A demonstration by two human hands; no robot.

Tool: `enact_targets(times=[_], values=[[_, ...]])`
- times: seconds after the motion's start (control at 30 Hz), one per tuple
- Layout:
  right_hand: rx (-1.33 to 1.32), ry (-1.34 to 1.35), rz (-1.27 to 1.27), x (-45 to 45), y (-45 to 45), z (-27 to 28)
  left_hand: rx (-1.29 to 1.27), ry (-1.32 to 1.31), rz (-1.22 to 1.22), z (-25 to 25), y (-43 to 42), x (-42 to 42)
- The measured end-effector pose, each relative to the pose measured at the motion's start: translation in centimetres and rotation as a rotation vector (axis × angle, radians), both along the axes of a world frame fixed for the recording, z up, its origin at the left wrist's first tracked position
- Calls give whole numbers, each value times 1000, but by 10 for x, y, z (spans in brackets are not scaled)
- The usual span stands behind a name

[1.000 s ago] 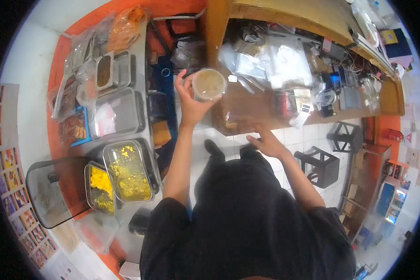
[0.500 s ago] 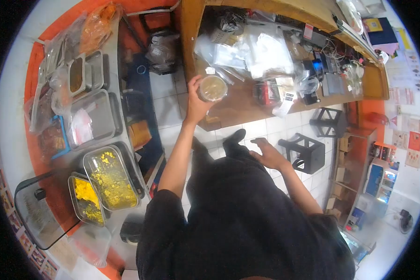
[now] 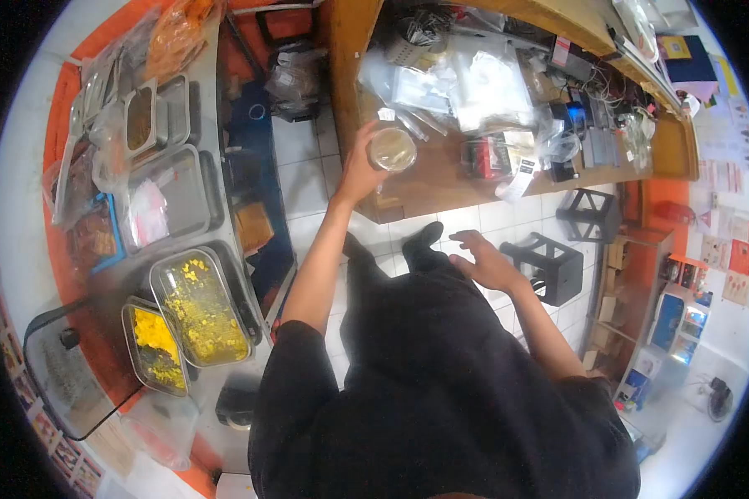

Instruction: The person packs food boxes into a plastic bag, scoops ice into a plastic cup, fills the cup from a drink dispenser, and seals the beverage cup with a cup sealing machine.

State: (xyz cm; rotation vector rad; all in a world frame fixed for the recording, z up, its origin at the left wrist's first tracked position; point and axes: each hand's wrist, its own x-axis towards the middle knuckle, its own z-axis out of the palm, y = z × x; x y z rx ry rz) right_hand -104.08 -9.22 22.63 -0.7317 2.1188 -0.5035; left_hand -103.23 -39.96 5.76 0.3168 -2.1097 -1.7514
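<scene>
My left hand (image 3: 359,172) is wrapped round the side of a round plastic tub (image 3: 393,150) with a clear top and something brownish inside. The tub is over the near left corner of the wooden table (image 3: 420,185); whether its base touches the wood I cannot tell. Low on the right, my right hand (image 3: 487,264) hangs in the air with its fingers apart and nothing in it. The nearest thing to it is a black stool (image 3: 549,264) standing on the white tiles.
Clear plastic bags (image 3: 491,83) and a red-and-white packet (image 3: 489,158) lie on the table. Along the left counter stand a glass-like tray (image 3: 201,308) of yellow bits, a smaller tray (image 3: 154,345) and metal trays (image 3: 171,187). Another black stool (image 3: 589,214) stands at right.
The view has shifted slightly. My left hand and the tub appear a little further right and higher. My right hand's fingers have shifted a little and remain apart.
</scene>
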Motion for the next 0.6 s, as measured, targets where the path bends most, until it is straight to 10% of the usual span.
enact_targets(times=[0.23,0.33,0.4,0.47,0.6], values=[[-62,-169,-136,-14,-22,37,59,74,47,8,-7,15],[-414,-831,-470,-30,-6,42,260,-71,108,4,-15,65],[-190,-432,-269,-22,5,42,719,-116,76,18,-4,117],[77,-29,19,-9,36,22,625,-422,-100,19,17,170],[22,-650,-201,25,68,10,523,-529,-391,32,68,246]])
